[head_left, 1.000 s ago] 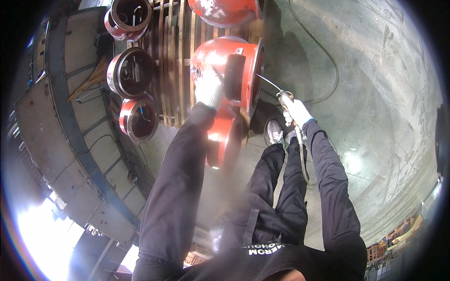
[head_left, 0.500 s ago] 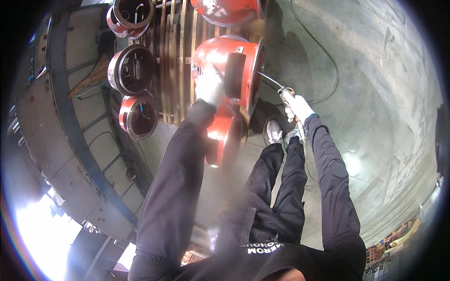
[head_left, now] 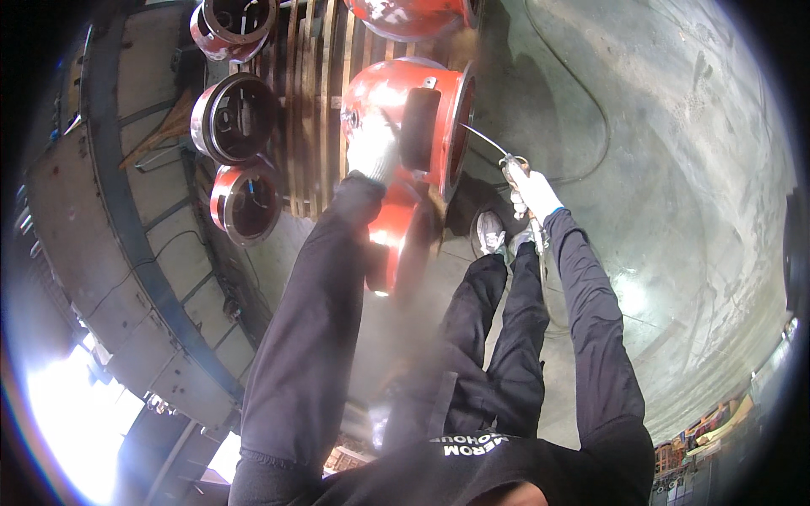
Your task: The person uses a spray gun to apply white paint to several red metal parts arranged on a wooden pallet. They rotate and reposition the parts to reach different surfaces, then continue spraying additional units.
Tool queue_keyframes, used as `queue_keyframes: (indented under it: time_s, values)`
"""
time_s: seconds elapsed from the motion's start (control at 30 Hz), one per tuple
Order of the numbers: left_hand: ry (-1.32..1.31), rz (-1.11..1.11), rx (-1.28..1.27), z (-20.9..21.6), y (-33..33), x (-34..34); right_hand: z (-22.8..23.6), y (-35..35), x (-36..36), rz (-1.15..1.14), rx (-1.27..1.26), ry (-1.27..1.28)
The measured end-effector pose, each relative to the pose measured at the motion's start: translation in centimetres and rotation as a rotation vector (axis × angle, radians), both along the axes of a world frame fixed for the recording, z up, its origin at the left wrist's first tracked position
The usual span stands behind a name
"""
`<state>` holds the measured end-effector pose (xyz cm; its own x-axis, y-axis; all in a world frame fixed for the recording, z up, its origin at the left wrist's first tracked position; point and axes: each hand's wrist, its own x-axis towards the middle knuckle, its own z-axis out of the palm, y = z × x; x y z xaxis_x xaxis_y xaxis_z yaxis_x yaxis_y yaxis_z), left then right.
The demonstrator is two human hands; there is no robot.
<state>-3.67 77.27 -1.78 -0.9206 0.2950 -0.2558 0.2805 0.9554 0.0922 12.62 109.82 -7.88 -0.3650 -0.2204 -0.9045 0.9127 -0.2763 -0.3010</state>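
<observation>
A large red round-bodied metal housing (head_left: 384,80) lies on wooden slats, its flanged open end turned right and a dark rectangular opening in its side. My left hand (head_left: 373,150), in a white glove, lies on the housing's curved wall; glare washes out part of the fingers, which look laid flat. My right hand (head_left: 533,192), also gloved, is closed around an air blow gun (head_left: 513,167). The gun's thin, slightly bent nozzle points left, its tip at the flanged open end. Below my left hand sits another red metal part (head_left: 390,244), partly blurred.
Another red housing (head_left: 409,18) lies farther off. Several red parts with round dark openings, one a ringed part (head_left: 234,118), stand along the left of the slatted wooden pallet (head_left: 314,110). A hose (head_left: 606,126) curves across the concrete floor (head_left: 675,202). My shoes (head_left: 489,232) are close to the pallet.
The view has shifted very slightly. My left hand stays on the housing, and the blow gun's nozzle tip remains at the flanged opening.
</observation>
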Motion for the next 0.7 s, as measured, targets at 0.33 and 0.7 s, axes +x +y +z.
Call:
queue_keyframes:
  time_s: [0.33,0.7]
  values:
    - [0.074,-0.043,-0.032,0.1,0.2,0.3,-0.6,-1.2,1.9,-0.001,0.01,-0.028]
    - [0.139,-0.16,-0.172,-1.3,-0.7,0.2,-0.3,-1.6,1.8,-0.024,-0.029,-0.053]
